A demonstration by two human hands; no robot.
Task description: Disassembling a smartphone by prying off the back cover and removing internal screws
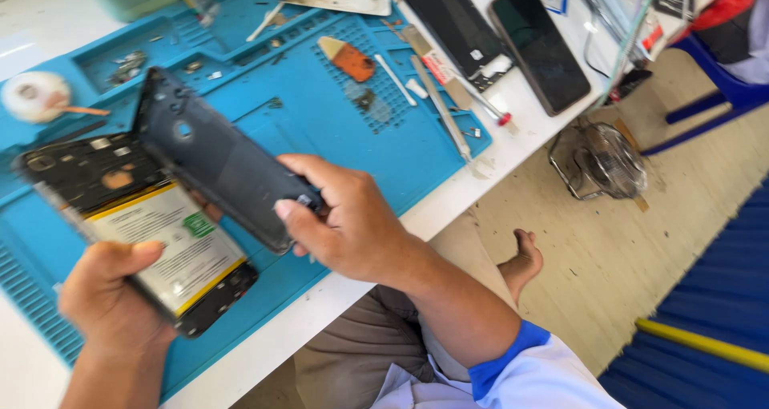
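My left hand (108,297) grips an opened phone body (136,225) with its white and yellow battery and dark circuit parts facing up. My right hand (352,221) holds a dark plastic back cover (212,157) by its lower end, tilted above the phone body and partly overlapping it. Both are held over the blue repair mat (336,137) on the white table.
On the mat lie an orange pry tool (348,59), metal tweezers (440,108), a white stick and small screws. Two dark phones (541,48) rest at the table's far right. A small wire-cage fan (601,161) stands on the floor by my bare foot (525,261). A blue stool (721,80) is at right.
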